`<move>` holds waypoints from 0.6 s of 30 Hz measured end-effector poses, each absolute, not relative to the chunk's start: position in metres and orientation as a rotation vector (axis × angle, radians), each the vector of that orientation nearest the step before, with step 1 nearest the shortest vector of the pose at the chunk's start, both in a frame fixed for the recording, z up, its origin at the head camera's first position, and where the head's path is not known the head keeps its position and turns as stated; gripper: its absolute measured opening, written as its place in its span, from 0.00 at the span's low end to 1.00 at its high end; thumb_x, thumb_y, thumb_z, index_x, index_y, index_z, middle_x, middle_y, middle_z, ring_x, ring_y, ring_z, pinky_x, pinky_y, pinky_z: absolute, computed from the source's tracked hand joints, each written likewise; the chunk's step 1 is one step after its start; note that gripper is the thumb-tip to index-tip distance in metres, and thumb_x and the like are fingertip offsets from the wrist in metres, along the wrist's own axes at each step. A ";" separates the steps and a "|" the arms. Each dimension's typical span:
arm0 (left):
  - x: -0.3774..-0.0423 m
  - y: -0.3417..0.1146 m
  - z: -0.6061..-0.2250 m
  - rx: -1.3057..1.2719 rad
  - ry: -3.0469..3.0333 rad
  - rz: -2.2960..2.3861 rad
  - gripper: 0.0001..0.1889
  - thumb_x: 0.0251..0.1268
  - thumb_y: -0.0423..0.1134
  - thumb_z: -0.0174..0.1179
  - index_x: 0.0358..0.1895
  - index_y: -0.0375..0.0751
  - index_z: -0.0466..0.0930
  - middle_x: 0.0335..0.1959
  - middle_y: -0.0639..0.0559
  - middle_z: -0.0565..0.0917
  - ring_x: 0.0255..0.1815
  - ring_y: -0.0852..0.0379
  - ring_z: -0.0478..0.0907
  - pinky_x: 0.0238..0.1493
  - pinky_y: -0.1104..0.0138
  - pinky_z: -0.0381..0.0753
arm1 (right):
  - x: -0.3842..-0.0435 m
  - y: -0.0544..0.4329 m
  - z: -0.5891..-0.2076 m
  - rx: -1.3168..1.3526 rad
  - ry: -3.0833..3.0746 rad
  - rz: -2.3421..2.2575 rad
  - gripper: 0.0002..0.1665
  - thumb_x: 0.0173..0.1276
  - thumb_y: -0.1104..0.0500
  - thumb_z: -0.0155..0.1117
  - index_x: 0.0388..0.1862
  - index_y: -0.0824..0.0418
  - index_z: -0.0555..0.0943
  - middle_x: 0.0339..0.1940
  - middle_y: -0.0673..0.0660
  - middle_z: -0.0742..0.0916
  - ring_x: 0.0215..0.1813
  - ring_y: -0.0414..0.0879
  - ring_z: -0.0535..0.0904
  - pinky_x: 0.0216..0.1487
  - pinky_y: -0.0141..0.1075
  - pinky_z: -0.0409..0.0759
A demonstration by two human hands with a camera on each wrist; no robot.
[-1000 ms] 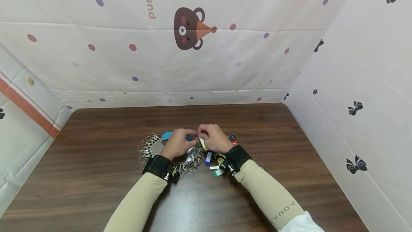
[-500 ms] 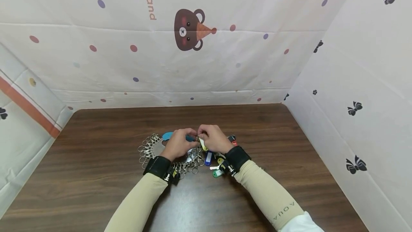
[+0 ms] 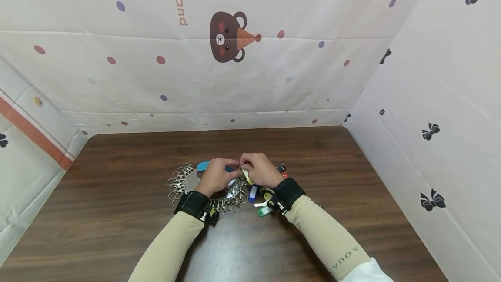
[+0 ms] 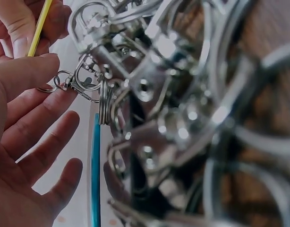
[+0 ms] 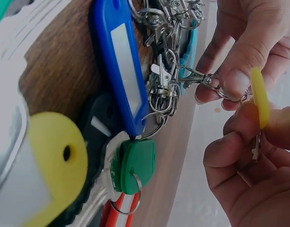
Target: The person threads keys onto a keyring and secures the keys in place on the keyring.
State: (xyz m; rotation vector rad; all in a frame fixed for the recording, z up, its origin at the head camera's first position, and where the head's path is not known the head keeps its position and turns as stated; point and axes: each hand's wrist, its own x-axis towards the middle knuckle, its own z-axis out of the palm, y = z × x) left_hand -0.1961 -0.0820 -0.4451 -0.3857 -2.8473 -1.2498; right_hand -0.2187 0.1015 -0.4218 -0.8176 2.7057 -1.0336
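My left hand (image 3: pixel 217 175) pinches the split ring of a small swivel clasp (image 5: pixel 199 78) between thumb and fingertips. That clasp hangs on a metal loop among a crowded bunch of clasps and rings (image 3: pixel 235 193). Close beside it, my right hand (image 3: pixel 262 169) pinches a yellow key tag (image 5: pixel 260 99), seen edge-on in the right wrist view. A small key (image 5: pixel 256 147) dangles below the tag. The tag's wire ring (image 5: pixel 246 96) meets the split ring at my left fingertips; whether they are linked I cannot tell.
A grey plate (image 3: pixel 191 180) fringed with clasps lies under my left forearm, beside a blue rounded piece (image 3: pixel 202 166). Right of it lie several tagged keys: a blue tag (image 3: pixel 253 193), a green tag (image 3: pixel 264 211) and a red one (image 3: pixel 285 175). Patterned cloth (image 3: pixel 156 77) walls the brown table.
Both hands stay almost in place, fingertips together at the rings, with only small finger motions. The head view has shifted slightly.
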 end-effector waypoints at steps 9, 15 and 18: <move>-0.196 -0.083 -0.449 -0.377 -2.808 -1.354 0.15 0.63 0.37 0.74 0.53 0.45 0.89 0.49 0.49 0.92 0.49 0.50 0.88 0.50 0.55 0.86 | -0.218 0.102 -0.423 -0.794 2.705 -1.070 0.08 0.78 0.67 0.59 0.39 0.58 0.83 0.38 0.55 0.88 0.35 0.44 0.78 0.38 0.34 0.76; -0.195 -0.082 -0.448 -0.392 -2.822 -1.287 0.14 0.64 0.37 0.73 0.53 0.43 0.90 0.49 0.48 0.92 0.38 0.56 0.85 0.40 0.64 0.80 | -0.217 0.102 -0.423 -0.789 2.700 -1.090 0.09 0.78 0.67 0.59 0.37 0.58 0.83 0.37 0.56 0.87 0.34 0.44 0.77 0.37 0.33 0.75; -0.195 -0.081 -0.448 -0.400 -2.838 -1.266 0.14 0.65 0.38 0.72 0.53 0.42 0.90 0.50 0.47 0.92 0.37 0.57 0.84 0.39 0.65 0.78 | -0.217 0.102 -0.422 -0.799 2.697 -1.079 0.09 0.77 0.68 0.59 0.36 0.58 0.82 0.36 0.55 0.86 0.35 0.44 0.77 0.38 0.33 0.75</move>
